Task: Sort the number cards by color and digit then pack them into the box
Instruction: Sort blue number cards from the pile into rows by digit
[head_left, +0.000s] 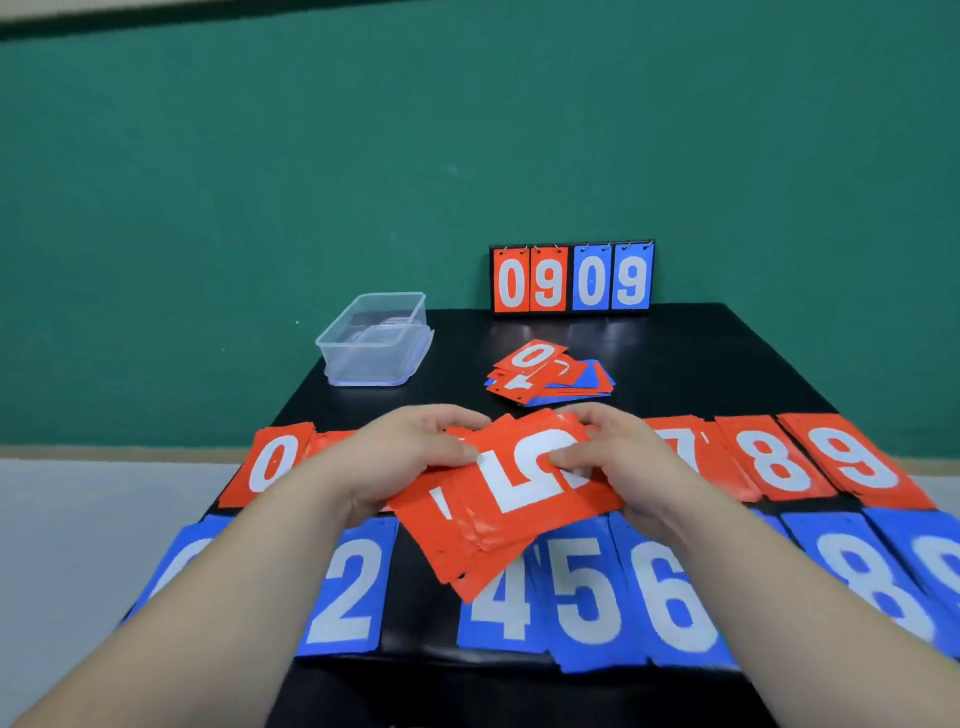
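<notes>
Now: fanned stack of glossy red number cards (519, 499), white 5 on top, is held tilted over the middle of the black table (701, 364), above the line where the two laid-out rows meet.

Left hand (410, 457) grips the stack's left end, thumb on the top face, fingers curled round the far edge. Right hand (618, 462) pinches the right end the same way, thumb on the 5.

Stack is skewed, with its lower cards splayed toward the near left. Judgement: square the edges before carrying, or a lower card may slip out onto the cards beneath.

Row of red cards (774, 462) lies behind: 0 at left, then 7, 8, 9 at right. Its middle is hidden by the hands.

Row of blue cards (587, 592) runs along the near edge. Its outermost cards appear to reach past the table's sides, so they look easy to knock off.

Clear plastic box (374, 338) sits open at back left, well apart, and the way to it looks free.

Loose mixed pile of red and blue cards (550, 374) and black flip scoreboard (571, 278) take the back right.
</notes>
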